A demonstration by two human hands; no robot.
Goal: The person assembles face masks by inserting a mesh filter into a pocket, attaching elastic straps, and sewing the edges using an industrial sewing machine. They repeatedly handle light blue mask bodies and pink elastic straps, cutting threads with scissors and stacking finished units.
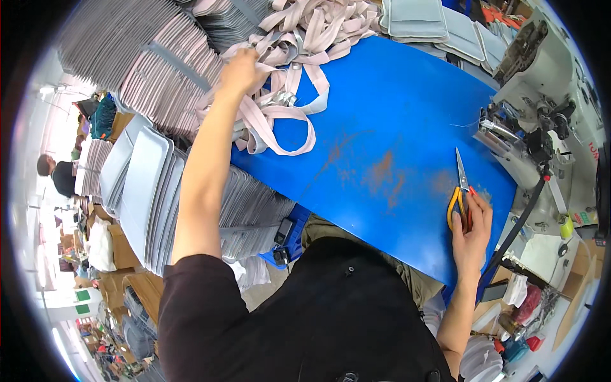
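Observation:
My left hand (242,73) reaches to the far left of the blue table (407,95), its fingers closed on a strap in a tangled heap of pale pink and grey straps (331,28). The fingertips are partly hidden among the bands. Looped strap ends (293,149) hang toward me over the blue top. At the table's right side my right hand (471,232) grips a pair of scissors (461,181) by the orange-yellow handles. The metal blades point away from me and look nearly closed.
Tall stacks of grey and pink flat padded pieces (168,70) stand on the left, with more stacks (254,210) below the table's edge. Grey padded pieces (415,19) lie at the far side. A sewing machine (541,121) stands on the right. Another person (62,177) is far left.

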